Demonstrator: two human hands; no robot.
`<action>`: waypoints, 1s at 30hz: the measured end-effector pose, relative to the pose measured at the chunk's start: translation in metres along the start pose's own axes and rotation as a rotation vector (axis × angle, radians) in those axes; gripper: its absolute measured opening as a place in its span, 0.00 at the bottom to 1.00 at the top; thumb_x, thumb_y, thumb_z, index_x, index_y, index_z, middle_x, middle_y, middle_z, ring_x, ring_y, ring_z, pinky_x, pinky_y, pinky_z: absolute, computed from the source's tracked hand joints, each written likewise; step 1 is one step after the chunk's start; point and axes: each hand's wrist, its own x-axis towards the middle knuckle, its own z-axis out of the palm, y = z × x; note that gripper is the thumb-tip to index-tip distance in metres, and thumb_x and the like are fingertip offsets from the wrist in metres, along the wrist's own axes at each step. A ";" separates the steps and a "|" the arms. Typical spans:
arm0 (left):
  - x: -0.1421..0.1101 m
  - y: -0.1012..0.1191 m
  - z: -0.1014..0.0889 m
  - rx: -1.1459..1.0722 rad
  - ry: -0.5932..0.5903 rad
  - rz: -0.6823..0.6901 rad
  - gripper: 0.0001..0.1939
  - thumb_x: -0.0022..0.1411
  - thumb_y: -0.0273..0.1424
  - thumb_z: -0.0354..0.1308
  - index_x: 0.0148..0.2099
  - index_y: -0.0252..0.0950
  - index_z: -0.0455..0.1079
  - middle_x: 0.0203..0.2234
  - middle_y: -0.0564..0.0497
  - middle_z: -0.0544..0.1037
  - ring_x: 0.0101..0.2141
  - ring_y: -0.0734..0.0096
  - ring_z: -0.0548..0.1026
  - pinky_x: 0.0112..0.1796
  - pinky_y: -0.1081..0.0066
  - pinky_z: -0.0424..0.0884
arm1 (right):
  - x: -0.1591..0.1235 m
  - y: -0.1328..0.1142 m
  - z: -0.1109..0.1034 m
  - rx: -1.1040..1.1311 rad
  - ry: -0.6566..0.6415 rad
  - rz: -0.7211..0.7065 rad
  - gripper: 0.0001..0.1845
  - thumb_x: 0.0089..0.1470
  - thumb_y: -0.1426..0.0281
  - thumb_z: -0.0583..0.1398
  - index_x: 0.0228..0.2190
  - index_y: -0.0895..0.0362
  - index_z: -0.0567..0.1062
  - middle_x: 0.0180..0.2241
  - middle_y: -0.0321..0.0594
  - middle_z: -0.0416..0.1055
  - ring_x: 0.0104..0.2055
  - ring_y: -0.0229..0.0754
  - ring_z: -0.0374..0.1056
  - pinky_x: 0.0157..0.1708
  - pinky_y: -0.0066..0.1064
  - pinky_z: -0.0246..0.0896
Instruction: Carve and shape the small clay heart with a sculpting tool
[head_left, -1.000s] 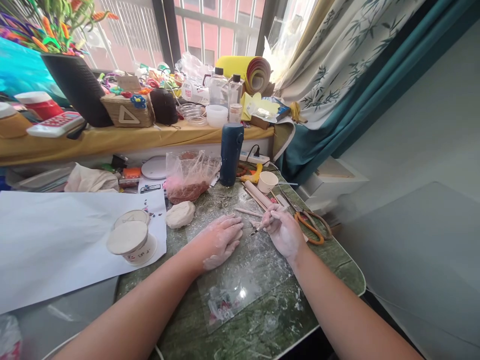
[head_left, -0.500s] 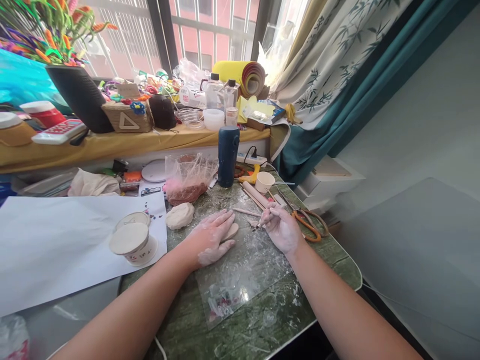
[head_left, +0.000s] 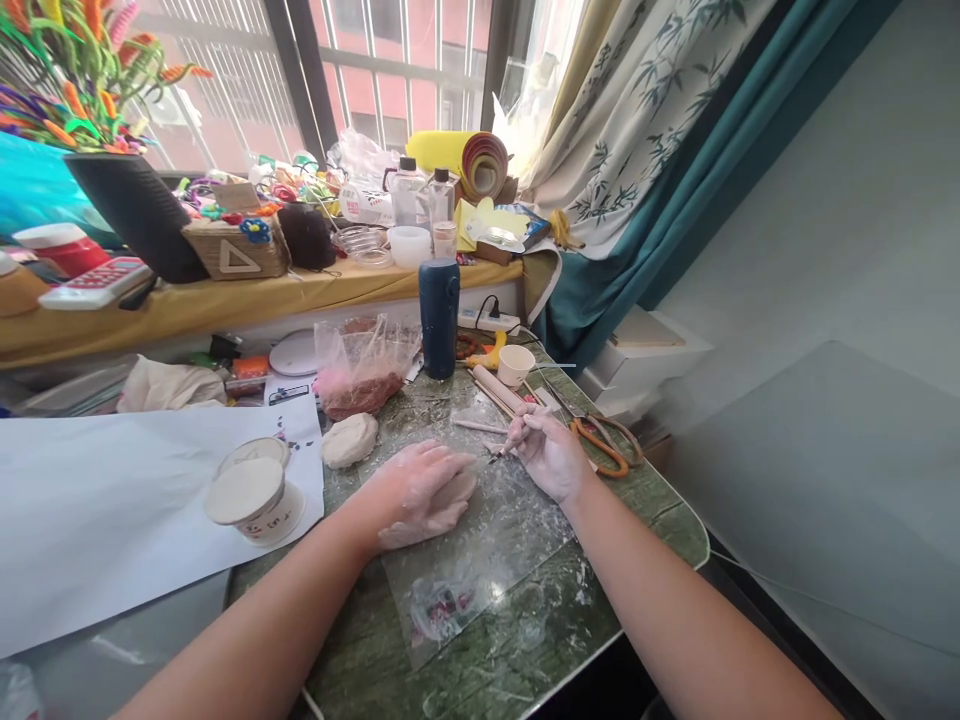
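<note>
Dark markings on the left paper cup [head_left: 264,524] are too small to read. The right hand [head_left: 551,455] pinches a slim dark-tipped tool [head_left: 497,455]; the left hand [head_left: 421,492] curls around a smooth, flat, pale clay piece [head_left: 457,491], over the dusty clear sheet [head_left: 491,560], left of the tool.

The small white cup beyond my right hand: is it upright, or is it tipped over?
Upright. The cup has its round, open rim on top, and its wall narrows downward.
</note>
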 end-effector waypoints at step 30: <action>-0.005 -0.012 0.005 -0.053 -0.020 -0.187 0.46 0.58 0.51 0.67 0.70 0.37 0.58 0.69 0.36 0.62 0.67 0.43 0.61 0.66 0.48 0.59 | -0.001 -0.002 0.002 0.136 -0.034 0.043 0.06 0.53 0.71 0.65 0.36 0.54 0.77 0.26 0.33 0.77 0.24 0.35 0.71 0.24 0.23 0.69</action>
